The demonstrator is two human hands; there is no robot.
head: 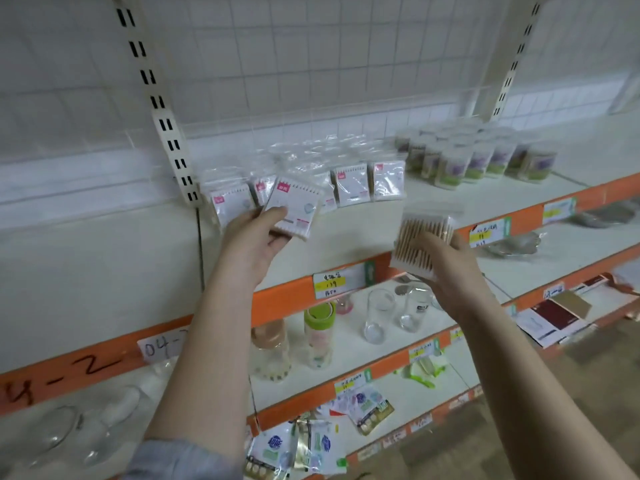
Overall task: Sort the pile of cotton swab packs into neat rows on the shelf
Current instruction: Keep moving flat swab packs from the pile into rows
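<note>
My left hand (254,239) grips a flat white cotton swab pack (294,207) with a pink label, held tilted just in front of the packs that stand on the white shelf (346,233). My right hand (446,271) holds a clear pack of wooden-stick swabs (420,242) over the shelf's orange front edge, its back side facing me. On the shelf stand several white swab packs (351,185) in rows, upright, with clear bags behind them.
Round swab tubs (478,157) with purple labels stand on the shelf to the right. A slotted upright post (162,112) rises at the left. On the shelf below are glass cups (375,320) and bottles (318,336); lower shelves hold sachets.
</note>
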